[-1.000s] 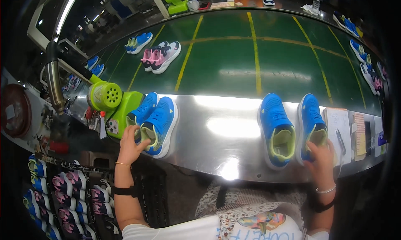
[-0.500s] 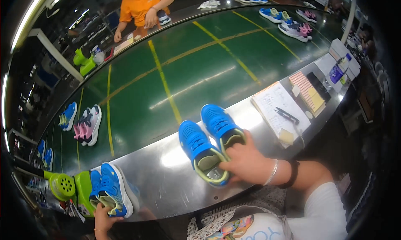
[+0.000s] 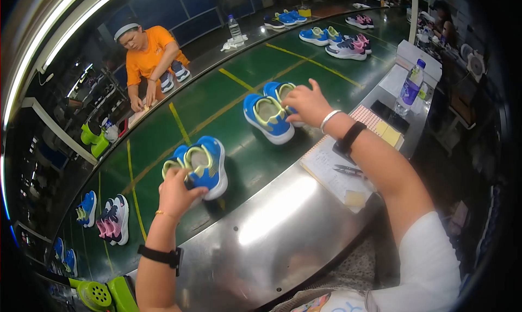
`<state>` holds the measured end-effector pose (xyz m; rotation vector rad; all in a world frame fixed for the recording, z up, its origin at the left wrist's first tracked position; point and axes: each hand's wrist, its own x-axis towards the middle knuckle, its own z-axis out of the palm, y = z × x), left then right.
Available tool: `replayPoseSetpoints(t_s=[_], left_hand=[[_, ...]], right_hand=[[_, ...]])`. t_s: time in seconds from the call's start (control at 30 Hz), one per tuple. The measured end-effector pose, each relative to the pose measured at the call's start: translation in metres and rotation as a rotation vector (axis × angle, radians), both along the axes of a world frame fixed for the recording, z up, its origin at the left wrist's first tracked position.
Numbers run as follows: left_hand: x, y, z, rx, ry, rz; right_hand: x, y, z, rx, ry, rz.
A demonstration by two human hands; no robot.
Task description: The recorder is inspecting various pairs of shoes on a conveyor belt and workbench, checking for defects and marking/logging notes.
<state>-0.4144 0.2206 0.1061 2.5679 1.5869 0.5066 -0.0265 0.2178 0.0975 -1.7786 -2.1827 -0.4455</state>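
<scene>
A pair of blue sneakers (image 3: 208, 158) with lime-green linings and white soles is over the green belt, left of the middle. My left hand (image 3: 176, 191) is closed on their heels, its fingers at the shoe openings and its thumb along the heel of the right shoe. Farther off and to the right, a second blue pair (image 3: 267, 122) stands on the belt, toes pointing away. The curled fingers of my right hand (image 3: 309, 103) pinch the heel collar of that pair's right shoe, one finger raised. Its fingertips are partly hidden.
The green belt (image 3: 163, 135) carries pink-and-navy sneakers (image 3: 115, 219) at left and other pairs far right. On the steel ledge (image 3: 272, 225) lie a notebook (image 3: 326, 165) with snips and a purple-labelled bottle (image 3: 409, 89). Across the belt, a person in orange (image 3: 152, 56) works; a green fan (image 3: 95, 294) stands lower left.
Both pairs of blue sneakers have moved forward from the steel ledge onto or over the green belt, with my hands at their heels. The view has also shifted.
</scene>
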Motion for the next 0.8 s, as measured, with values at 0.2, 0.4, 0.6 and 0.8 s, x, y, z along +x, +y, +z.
replayPoseSetpoints(t_s=[0.2,0.4,0.6,0.8], left_hand=[[0.098,0.022,-0.016,-0.259,-0.327,-0.244],[0.063,-0.042,-0.054,-0.242,-0.042,-0.375],[0.054,-0.097,-0.079,-0.265,-0.089,-0.417],[0.135,-0.138,-0.086,-0.106,-0.156,-0.756]], right_hand=[[0.006,-0.053,-0.007,-0.015,0.192,0.034],[0.020,-0.161,-0.033,-0.280,0.425,0.096],[0.054,-0.209,-0.064,-0.156,0.451,-0.115],[0.044,-0.211,-0.069,-0.263,0.498,-0.149]])
